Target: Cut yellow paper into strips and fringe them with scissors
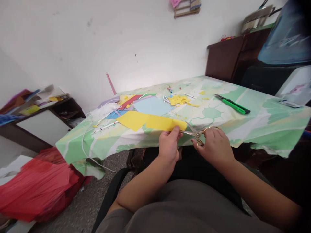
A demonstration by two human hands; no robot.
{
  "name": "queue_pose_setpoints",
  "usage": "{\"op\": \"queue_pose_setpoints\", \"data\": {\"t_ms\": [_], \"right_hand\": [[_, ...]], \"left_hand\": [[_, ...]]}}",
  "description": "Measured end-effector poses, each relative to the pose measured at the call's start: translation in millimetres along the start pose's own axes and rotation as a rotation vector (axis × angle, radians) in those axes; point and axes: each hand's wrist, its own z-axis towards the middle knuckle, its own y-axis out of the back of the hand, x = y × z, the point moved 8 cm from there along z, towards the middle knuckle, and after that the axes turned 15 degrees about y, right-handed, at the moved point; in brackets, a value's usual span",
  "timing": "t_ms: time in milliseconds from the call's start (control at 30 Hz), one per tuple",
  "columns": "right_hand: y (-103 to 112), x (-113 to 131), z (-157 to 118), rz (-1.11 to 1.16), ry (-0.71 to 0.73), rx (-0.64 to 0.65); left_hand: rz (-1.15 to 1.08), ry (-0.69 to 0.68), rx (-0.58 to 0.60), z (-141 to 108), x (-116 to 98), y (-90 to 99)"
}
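Note:
My left hand (169,145) pinches a strip of yellow paper (159,122) near its right end, thumb on top. Gold-handled scissors (198,134) are in my right hand (216,144), with fingers through the loops. Their blades stand apart at the right end of the strip, one above and one below it; the lower tip goes behind the paper near my left fingers. Under the strip's left part lies another yellow sheet (134,120). Small yellow paper scraps (179,100) are heaped beyond my hands.
A green utility knife (234,106) lies to the right on the patterned tablecloth (213,113). Coloured sheets, including a light blue sheet (153,105), lie at the left beside a white cord (84,147). A red plastic bag (43,184) sits on the floor.

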Motion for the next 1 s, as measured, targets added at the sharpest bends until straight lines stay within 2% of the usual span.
{"op": "queue_pose_setpoints", "data": {"t_ms": [367,633,767,1000], "right_hand": [[-9.0,-5.5,0.4,0.068,0.003,0.055],[-9.8,-3.8,2.8,0.092,-0.003,0.050],[-5.8,1.0,12.4,0.111,0.009,0.027],[1.2,8.0,22.0,0.105,0.066,-0.042]], "left_hand": [[0.088,-0.048,-0.022,3.1,3.5,7.3],[0.165,0.050,0.035,-2.5,20.5,8.8],[0.111,0.077,0.080,-2.5,24.3,9.7],[0.003,0.068,0.122,-3.2,17.2,12.6]]}}
